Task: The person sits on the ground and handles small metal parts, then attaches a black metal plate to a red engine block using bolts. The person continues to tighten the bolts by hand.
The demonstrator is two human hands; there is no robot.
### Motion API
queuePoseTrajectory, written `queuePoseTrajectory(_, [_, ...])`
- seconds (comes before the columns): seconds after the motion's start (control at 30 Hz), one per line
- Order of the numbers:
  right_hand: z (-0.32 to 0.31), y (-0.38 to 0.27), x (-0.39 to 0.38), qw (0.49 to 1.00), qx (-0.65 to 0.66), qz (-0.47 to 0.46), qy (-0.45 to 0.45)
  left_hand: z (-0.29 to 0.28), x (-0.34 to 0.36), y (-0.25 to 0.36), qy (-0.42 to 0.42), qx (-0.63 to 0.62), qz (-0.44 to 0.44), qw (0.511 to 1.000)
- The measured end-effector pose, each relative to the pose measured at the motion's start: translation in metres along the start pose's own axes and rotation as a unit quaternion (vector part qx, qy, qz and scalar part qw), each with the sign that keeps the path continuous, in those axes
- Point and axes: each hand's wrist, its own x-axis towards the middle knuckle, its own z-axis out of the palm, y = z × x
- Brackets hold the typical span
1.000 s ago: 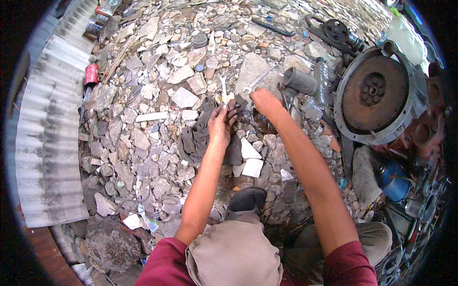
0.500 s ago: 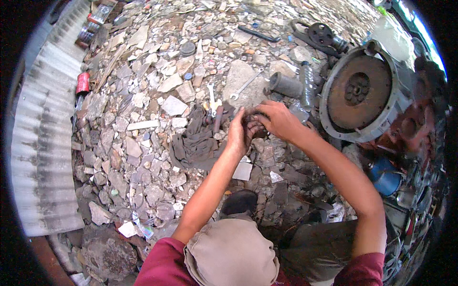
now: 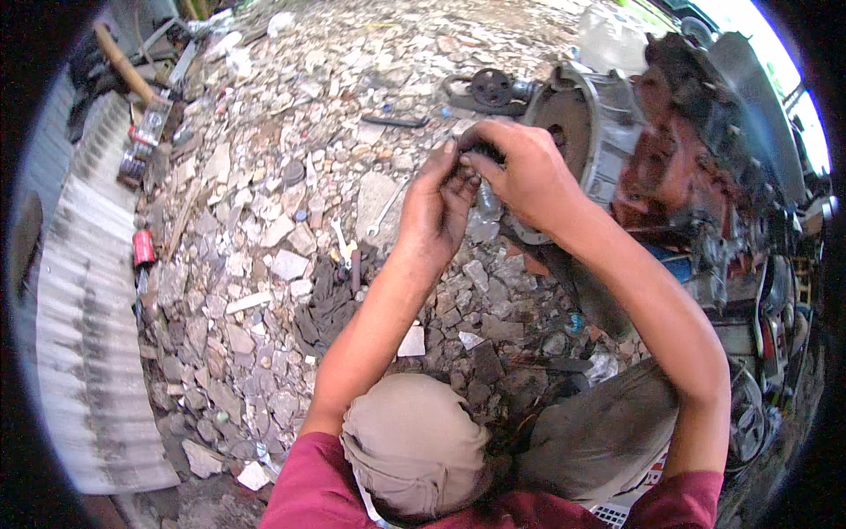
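Observation:
My left hand (image 3: 429,207) is raised with its fingers curled and darkened by grime. Meeting it at the fingertips, my right hand (image 3: 538,172) bends over from the right with thumb and fingers pinched together. Whatever small thing lies between them is hidden by the fingers. Below and left of the hands, one open-ended wrench (image 3: 342,240) lies by a crumpled dark cloth (image 3: 322,309), and a longer wrench (image 3: 388,206) rests on a flat stone slab (image 3: 372,196). A clear plastic bottle (image 3: 484,216) shows just under my right hand.
Behind my right hand stands a large round metal housing (image 3: 592,110) with a rusty disc, beside a reddish engine block (image 3: 656,154). A pulley (image 3: 491,86) and a black bar (image 3: 394,121) lie on the rubble. Corrugated sheeting (image 3: 92,344) and a red can (image 3: 144,249) are at left.
The view has shifted, so the ground things sit lower and further left. Both hands are higher in the picture, still together, now partly covering the round housing.

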Motion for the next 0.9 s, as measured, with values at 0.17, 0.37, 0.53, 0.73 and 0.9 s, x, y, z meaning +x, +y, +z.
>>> queuePoseTrajectory(0.17, [-0.117, -0.053, -0.002, 0.996, -0.036, 0.017, 0.076, 0.095, -0.003, 0.0, -0.079, 0.021, -0.055, 0.995])
queuePoseTrajectory(0.37, [-0.237, -0.08, -0.075, 0.97, -0.03, 0.026, 0.238, 0.187, -0.018, -0.053, -0.185, 0.142, -0.094, 0.968])
queuePoseTrajectory(0.53, [-0.329, -0.029, -0.157, 0.858, 0.029, 0.131, 0.496, 0.265, -0.017, -0.121, -0.243, 0.197, -0.139, 0.939])
queuePoseTrajectory(0.73, [-0.356, 0.059, -0.262, 0.711, 0.148, 0.215, 0.654, 0.286, -0.023, -0.2, -0.284, 0.24, -0.172, 0.912])
queuePoseTrajectory(0.9, [-0.328, 0.121, -0.328, 0.665, 0.177, 0.304, 0.659, 0.288, -0.012, -0.246, -0.318, 0.401, -0.083, 0.855])
